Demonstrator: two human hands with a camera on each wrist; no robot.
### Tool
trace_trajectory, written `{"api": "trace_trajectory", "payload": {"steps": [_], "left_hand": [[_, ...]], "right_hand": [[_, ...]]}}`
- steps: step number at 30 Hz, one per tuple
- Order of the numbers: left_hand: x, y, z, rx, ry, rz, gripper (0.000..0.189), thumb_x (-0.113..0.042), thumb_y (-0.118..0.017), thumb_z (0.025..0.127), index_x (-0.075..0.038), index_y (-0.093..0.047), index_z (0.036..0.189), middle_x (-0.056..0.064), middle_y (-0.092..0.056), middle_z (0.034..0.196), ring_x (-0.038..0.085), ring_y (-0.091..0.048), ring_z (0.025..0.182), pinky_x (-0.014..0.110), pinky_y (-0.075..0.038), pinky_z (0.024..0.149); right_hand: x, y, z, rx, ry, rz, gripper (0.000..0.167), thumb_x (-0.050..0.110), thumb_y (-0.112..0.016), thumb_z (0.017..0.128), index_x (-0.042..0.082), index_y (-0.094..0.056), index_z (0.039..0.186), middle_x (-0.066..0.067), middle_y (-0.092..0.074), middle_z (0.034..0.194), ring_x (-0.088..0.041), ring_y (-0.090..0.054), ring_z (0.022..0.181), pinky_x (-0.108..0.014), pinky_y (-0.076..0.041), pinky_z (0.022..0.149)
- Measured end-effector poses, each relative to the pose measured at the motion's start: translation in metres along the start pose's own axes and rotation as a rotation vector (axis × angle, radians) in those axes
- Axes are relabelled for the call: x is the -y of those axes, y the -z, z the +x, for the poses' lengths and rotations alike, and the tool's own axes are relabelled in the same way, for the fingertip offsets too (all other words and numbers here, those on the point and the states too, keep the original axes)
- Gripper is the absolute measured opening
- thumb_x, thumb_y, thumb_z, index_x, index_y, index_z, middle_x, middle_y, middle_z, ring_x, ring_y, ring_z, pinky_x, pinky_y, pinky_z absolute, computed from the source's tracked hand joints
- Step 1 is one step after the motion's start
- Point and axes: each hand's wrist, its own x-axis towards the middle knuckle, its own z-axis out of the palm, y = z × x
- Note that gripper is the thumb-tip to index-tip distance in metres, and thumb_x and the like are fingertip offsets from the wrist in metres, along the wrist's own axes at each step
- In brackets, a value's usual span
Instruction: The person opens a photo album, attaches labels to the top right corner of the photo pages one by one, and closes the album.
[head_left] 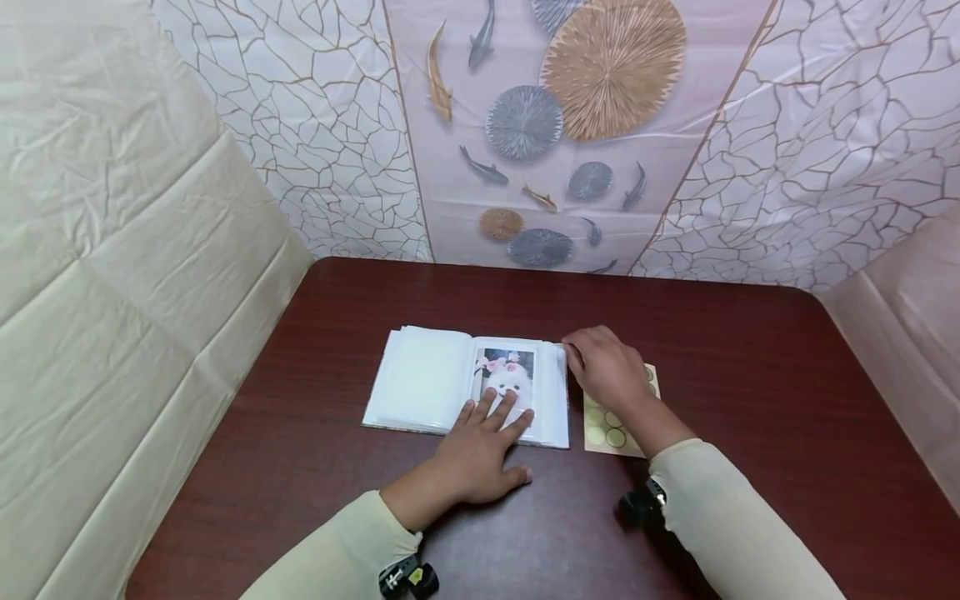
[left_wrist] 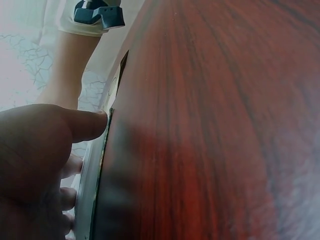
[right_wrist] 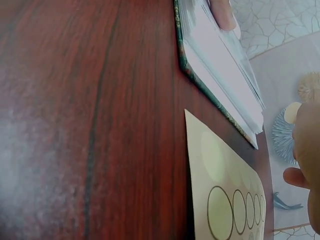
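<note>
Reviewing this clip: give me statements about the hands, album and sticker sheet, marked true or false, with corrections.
1. The album lies open on the table. True.
2. The left hand is lifted clear of the album. False: its fingers lie spread on it.
3. The sticker sheet lies left of the album. False: it lies to the right.
4. The right hand has a round sticker at its fingertips. True.
5. The album's photo shows a white furry animal. True.

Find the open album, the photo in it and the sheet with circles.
Open album (head_left: 423, 375): head view, on its blank left page.
Photo (head_left: 508, 375): head view, on the white animal's head.
Sheet with circles (right_wrist: 227, 172): right wrist view, pale area above outlined circles.
</note>
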Motion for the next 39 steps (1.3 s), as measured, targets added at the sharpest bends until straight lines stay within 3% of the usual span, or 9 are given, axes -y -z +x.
{"api": "trace_trajectory", "payload": {"steps": [14, 28, 39], "left_hand": [[0.001, -0.001, 0.001, -0.003, 0.004, 0.029, 0.080, -0.062, -0.057, 0.097, -0.031, -0.027, 0.164, 0.005, -0.013, 0.170, 0.030, -0.004, 0.156, 0.051, -0.013, 0.124], [0.002, 0.001, 0.001, -0.003, -0.012, 0.048, 0.080, -0.062, -0.057, 0.097, -0.030, -0.027, 0.164, 0.006, -0.014, 0.170, 0.031, -0.007, 0.156, 0.050, -0.015, 0.124], [0.001, 0.002, -0.001, -0.001, -0.014, 0.053, 0.080, -0.061, -0.059, 0.097, -0.029, -0.028, 0.164, 0.007, -0.015, 0.170, 0.033, -0.009, 0.155, 0.051, -0.016, 0.123]], "right_hand": [[0.005, -0.006, 0.011, 0.068, 0.004, -0.037, 0.021, 0.025, -0.061, 0.104, 0.012, -0.073, 0.115, -0.003, -0.072, 0.118, -0.024, -0.061, 0.117, -0.047, -0.058, 0.074], [0.009, -0.016, 0.018, 0.001, 0.084, -0.072, 0.018, 0.021, -0.064, 0.101, 0.010, -0.074, 0.112, -0.004, -0.073, 0.115, -0.024, -0.064, 0.112, -0.044, -0.059, 0.071], [0.012, -0.020, 0.024, 0.035, 0.090, -0.081, 0.020, 0.021, -0.063, 0.102, 0.010, -0.074, 0.114, -0.004, -0.072, 0.117, -0.023, -0.063, 0.112, -0.043, -0.058, 0.068]]}}
